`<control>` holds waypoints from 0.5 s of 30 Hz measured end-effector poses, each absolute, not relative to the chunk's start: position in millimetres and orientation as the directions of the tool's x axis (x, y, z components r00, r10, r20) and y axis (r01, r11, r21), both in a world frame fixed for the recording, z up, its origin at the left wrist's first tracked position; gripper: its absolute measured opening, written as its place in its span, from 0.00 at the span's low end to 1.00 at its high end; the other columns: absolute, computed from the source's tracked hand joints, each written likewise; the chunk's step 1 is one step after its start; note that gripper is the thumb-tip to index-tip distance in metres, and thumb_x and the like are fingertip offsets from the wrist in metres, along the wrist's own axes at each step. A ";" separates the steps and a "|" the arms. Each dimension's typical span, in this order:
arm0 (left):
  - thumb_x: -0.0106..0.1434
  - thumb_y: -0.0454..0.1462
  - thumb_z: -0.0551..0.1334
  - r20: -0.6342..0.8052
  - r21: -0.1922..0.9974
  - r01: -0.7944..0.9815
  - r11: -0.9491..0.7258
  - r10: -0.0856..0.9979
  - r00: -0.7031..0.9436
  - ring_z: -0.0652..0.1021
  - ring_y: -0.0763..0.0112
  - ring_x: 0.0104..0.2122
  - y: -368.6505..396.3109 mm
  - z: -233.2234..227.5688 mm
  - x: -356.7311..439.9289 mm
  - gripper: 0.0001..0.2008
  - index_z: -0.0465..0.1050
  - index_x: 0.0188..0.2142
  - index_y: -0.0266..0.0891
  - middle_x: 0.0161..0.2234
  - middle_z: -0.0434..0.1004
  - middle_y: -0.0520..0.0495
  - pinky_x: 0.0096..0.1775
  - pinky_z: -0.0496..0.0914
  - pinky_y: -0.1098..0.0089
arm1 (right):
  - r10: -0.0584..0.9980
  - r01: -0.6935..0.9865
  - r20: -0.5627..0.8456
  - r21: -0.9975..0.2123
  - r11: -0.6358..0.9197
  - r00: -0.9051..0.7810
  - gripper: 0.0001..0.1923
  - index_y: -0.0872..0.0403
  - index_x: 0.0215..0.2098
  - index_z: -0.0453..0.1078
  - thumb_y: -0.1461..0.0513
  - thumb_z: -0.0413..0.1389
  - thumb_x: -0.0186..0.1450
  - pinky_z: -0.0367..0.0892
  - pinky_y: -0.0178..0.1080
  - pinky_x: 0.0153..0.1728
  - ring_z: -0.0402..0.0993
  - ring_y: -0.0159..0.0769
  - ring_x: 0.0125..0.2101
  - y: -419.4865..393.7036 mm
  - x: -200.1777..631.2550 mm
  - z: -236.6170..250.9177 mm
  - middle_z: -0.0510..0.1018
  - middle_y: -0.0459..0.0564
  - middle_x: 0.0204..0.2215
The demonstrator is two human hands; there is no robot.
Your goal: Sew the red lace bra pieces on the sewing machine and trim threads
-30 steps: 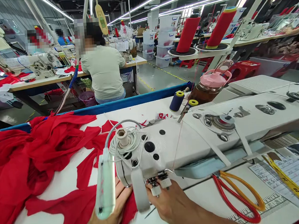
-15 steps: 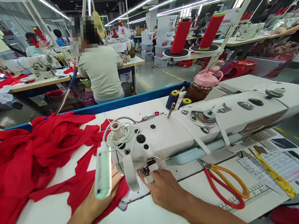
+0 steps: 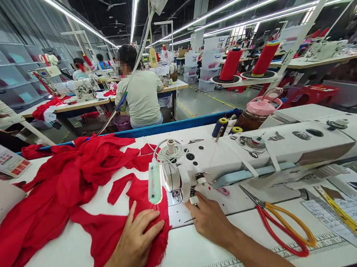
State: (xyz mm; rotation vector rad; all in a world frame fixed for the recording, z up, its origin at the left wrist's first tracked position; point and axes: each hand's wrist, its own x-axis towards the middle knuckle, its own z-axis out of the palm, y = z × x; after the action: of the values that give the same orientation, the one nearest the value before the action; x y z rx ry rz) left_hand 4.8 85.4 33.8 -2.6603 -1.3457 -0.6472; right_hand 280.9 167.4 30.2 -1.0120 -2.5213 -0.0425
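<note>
one red cloth piece (image 3: 108,230) lies on the counter (image 3: 61,253) just left of the presser foot (image 3: 176,196), its frayed right edge close to the metal; whether any of it sits under the foot i cannot tell. the left hand (image 3: 139,240) rests palm down on it, fingers spread and loosely apart, pressing rather than pinching. if that pressure is uneven, the thin cloth could pucker or skew, and the ragged edge could fold under itself unnoticed.

the right hand (image 3: 209,216) is at the front of the sewing machine (image 3: 224,146), its fingertips tucked behind a small white block, so i cannot tell whether they hold anything. they are near the foot, and a slip there could nip them should the needle be running. the lamp (image 3: 154,185) hangs over the upper part of the piece and could mask a crease below it.

further left, a heap of red cloth (image 3: 63,185) lies against the piece; its weight or a snag could drag the piece askew. to the right, scissors (image 3: 261,203) lie partly open beside the right forearm, where a backward sweep could knock them into the tape measure (image 3: 340,210) or nick skin.
</note>
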 end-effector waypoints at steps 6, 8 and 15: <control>0.72 0.33 0.55 0.396 0.180 0.821 -0.542 0.804 0.444 0.77 0.63 0.48 86.4 51.8 16.7 0.14 0.71 0.55 0.44 0.48 0.78 0.46 0.62 0.61 0.45 | 0.639 0.675 0.431 -0.087 0.733 -0.638 0.19 0.55 0.45 0.74 0.71 0.50 0.59 0.67 0.34 0.28 0.70 0.40 0.38 166.4 276.8 31.3 0.74 0.53 0.35; 0.72 0.35 0.56 0.429 0.183 0.846 -0.501 0.815 0.390 0.77 0.62 0.48 81.0 52.7 21.1 0.12 0.72 0.52 0.44 0.47 0.78 0.46 0.62 0.62 0.45 | 0.636 0.683 0.443 -0.069 0.727 -0.632 0.16 0.55 0.44 0.75 0.70 0.50 0.63 0.66 0.34 0.28 0.71 0.39 0.37 163.7 279.7 38.8 0.75 0.53 0.35; 0.62 0.48 0.65 0.642 0.005 0.883 -0.469 0.679 0.357 0.77 0.54 0.47 50.2 22.6 38.9 0.18 0.74 0.48 0.40 0.45 0.77 0.40 0.56 0.68 0.49 | 0.841 0.934 0.405 0.137 0.331 -0.358 0.14 0.53 0.42 0.74 0.66 0.46 0.70 0.66 0.35 0.24 0.77 0.42 0.35 136.8 370.9 56.5 0.79 0.55 0.37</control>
State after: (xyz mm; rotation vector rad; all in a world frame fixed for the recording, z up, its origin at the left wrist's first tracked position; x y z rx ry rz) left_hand 38.9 50.2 22.6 -2.2830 -1.3749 -0.8331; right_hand 370.9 136.8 56.5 -1.5991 -2.3370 -0.5083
